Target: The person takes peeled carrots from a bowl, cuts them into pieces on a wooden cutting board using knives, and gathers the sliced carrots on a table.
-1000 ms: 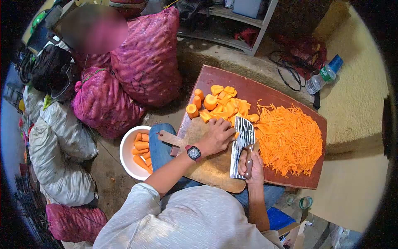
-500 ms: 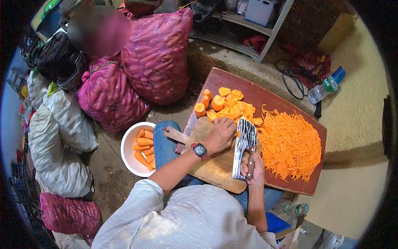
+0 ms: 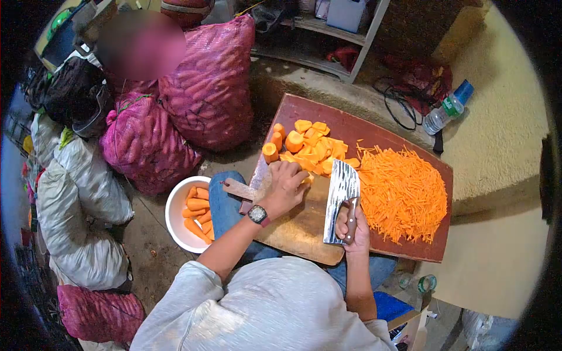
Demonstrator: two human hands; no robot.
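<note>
My right hand (image 3: 355, 232) grips the brown handle of a cleaver (image 3: 338, 199), its broad blade upright over the right part of a wooden cutting board (image 3: 298, 234). My left hand (image 3: 284, 186), with a watch on the wrist, is on the board's far left part. Its fingers are bent against a carrot slice (image 3: 308, 178) that shows at the fingertips; the rest of the grip is hidden. Just beyond lie a pile of carrot slices (image 3: 319, 153) and several carrot chunks (image 3: 270, 152). Right of the blade is a large heap of carrot shreds (image 3: 403, 193).
The cutting board lies on a red board (image 3: 430, 248) across my legs. A white bowl (image 3: 171, 225) of carrots stands at left. Pink mesh sacks (image 3: 208, 88) and white sacks (image 3: 82, 240) line the left side. A plastic bottle (image 3: 448, 111) lies at upper right.
My left hand has moved away from the blade, leftward over the cutting board, and a carrot slice shows at its fingertips. The cleaver stays in my right hand. The view has shifted slightly.
</note>
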